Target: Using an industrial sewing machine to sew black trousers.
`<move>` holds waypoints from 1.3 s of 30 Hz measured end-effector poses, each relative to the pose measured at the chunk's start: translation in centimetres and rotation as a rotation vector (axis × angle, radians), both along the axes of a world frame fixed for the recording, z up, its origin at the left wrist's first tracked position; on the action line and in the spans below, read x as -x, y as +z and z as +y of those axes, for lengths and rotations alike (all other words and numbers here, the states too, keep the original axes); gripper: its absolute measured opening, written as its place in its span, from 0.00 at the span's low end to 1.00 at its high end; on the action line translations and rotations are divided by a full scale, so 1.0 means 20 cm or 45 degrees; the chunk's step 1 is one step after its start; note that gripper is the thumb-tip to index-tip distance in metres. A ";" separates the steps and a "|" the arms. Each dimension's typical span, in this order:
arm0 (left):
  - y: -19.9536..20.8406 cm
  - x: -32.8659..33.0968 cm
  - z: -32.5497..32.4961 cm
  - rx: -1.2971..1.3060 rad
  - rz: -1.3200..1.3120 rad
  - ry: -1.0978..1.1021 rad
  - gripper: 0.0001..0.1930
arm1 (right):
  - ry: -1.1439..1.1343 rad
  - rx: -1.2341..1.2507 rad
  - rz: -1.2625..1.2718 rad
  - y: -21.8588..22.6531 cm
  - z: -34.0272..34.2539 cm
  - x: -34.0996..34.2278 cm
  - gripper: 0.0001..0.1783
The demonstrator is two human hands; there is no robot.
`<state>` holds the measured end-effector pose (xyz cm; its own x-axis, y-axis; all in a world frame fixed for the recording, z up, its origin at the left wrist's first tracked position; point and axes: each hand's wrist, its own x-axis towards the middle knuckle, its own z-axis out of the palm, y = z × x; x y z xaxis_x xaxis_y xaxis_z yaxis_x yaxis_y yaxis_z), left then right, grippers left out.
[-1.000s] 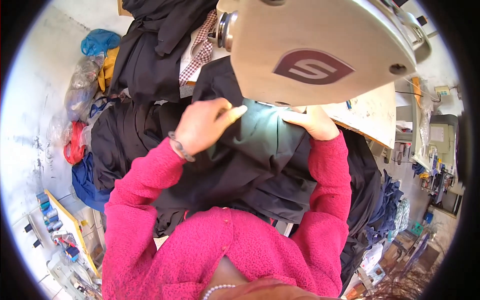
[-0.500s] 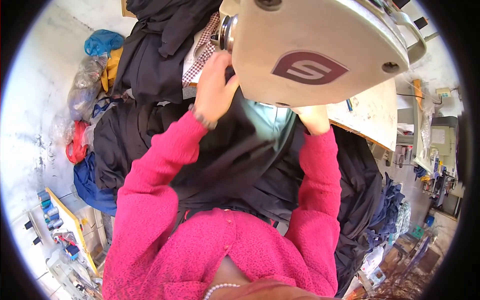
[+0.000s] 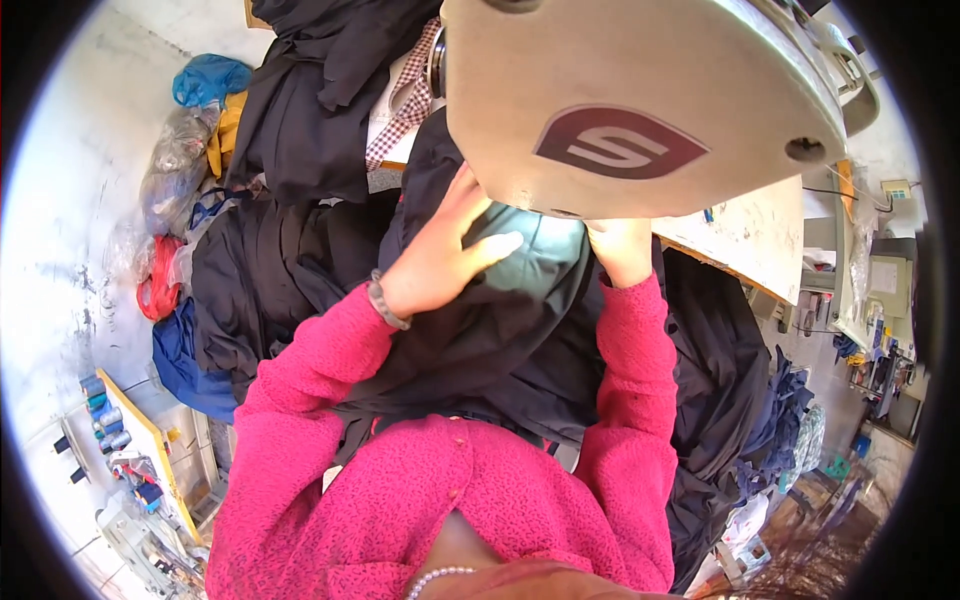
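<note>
A beige sewing machine head (image 3: 640,85) fills the upper middle and hides the needle area. Beneath its lower edge lies a large dark cloth (image 3: 470,345), draped toward my lap; a bright lamp makes one patch of it look teal. My left hand (image 3: 435,260) rests on this cloth left of the lit patch, thumb spread apart from the fingers, some fingertips hidden by the machine. On the patch's right side, my right hand (image 3: 622,252) touches the cloth; its fingers are mostly out of sight behind the machine head.
Dark garments (image 3: 310,110) are heaped at the back left, beside a checked strip (image 3: 400,125). A pale tabletop (image 3: 745,240) extends right of the machine. Plastic bags (image 3: 170,185) hang along the left wall. Thread spools (image 3: 105,415) stand at lower left.
My left hand has come down from near the machine's round metal knob onto the cloth, its thumb spreading. Dark cloth now shows beside the machine there. My right hand has barely moved.
</note>
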<state>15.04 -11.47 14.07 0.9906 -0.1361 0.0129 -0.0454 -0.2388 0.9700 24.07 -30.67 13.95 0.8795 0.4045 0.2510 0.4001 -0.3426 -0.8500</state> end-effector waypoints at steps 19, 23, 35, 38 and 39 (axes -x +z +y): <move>-0.02 -0.11 -0.04 0.167 0.029 -0.133 0.22 | -0.087 -0.064 -0.182 -0.16 0.00 -0.07 0.18; 0.02 -0.12 -0.05 0.216 -0.010 -0.083 0.17 | -0.042 -0.135 -0.182 -0.19 -0.01 -0.11 0.16; 0.04 -0.18 0.00 0.144 -0.131 -0.157 0.20 | 0.010 -0.146 -0.146 -0.34 -0.01 -0.20 0.13; 0.03 -0.21 -0.01 0.239 0.003 -0.243 0.20 | -0.047 -0.128 -0.067 -0.32 -0.06 -0.20 0.14; 0.03 -0.21 0.00 0.231 0.004 -0.232 0.20 | -0.040 -0.144 -0.026 -0.32 -0.04 -0.20 0.14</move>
<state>19.14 -11.53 14.71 0.9500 -0.3081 0.0503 -0.0686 -0.0487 0.9965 28.00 -31.47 7.57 0.8855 0.3450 0.3113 0.4082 -0.2575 -0.8758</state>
